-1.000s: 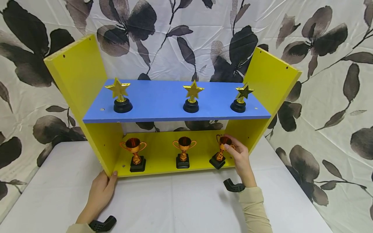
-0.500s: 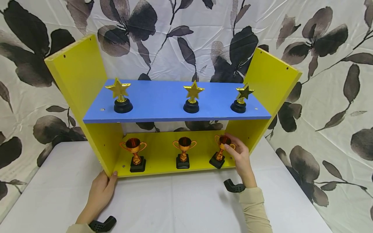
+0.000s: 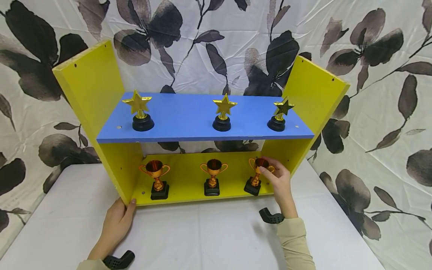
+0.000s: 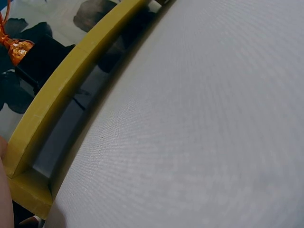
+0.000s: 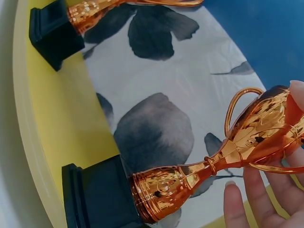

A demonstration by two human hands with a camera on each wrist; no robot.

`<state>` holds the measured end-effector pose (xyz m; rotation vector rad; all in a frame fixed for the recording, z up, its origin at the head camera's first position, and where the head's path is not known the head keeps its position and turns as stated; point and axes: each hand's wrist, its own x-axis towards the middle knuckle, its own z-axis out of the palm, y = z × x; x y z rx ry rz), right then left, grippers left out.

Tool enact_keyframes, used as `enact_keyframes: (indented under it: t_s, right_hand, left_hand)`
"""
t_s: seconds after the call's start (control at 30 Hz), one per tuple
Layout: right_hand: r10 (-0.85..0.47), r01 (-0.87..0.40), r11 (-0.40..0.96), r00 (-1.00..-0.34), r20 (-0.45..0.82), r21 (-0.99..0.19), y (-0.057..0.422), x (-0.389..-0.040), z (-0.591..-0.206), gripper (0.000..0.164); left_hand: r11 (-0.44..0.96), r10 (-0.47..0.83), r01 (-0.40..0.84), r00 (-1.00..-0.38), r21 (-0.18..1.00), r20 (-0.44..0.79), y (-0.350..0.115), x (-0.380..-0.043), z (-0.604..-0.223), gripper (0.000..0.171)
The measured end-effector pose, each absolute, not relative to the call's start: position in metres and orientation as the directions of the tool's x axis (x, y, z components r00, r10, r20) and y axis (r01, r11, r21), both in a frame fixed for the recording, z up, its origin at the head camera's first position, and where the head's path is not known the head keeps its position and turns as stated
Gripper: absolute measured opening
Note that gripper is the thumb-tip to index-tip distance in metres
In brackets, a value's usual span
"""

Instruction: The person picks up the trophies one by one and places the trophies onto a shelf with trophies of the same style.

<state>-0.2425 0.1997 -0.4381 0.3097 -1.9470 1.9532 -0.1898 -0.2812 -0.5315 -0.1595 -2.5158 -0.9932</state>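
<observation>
My right hand pinches the cup of an orange-gold trophy at the right of the lower yellow board. That trophy leans a little, its cup tipped rightward, with its square black base at the board. Thumb and fingertips lie around the cup in the right wrist view. My left hand grips the lower left corner of the yellow and blue shelf, thumb on the front edge, other fingers partly hidden behind the side. Two matching cup trophies stand upright, one at left and one mid-board.
Gold star trophies on round black bases stand on the blue board: a left one, a middle one and a right one. The shelf stands on a white-covered table before a floral cloth.
My right hand has shifted slightly to the right with the trophy, whose base has turned a little and moved rightward. The left hand has stayed in place.
</observation>
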Motion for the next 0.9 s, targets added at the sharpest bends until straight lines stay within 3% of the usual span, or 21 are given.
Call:
enact_keyframes:
  t_s: [0.4,0.9]
  right_hand:
    - [0.113,-0.397,0.021,-0.911,0.396,-0.918,0.2002,-0.2416,-0.4379,0.041]
    - [0.111,-0.374,0.012,-0.921,0.373,-0.927,0.2035,-0.2431,-0.4388,0.035]
  left_hand:
    - [0.739,-0.043,0.259,-0.903,0.622,0.428,-0.2813,-0.1909,-0.5321,0.035]
    - [0.742,-0.044,0.264,-0.898,0.615,0.438,-0.2817,-0.1905,-0.5331,0.035]
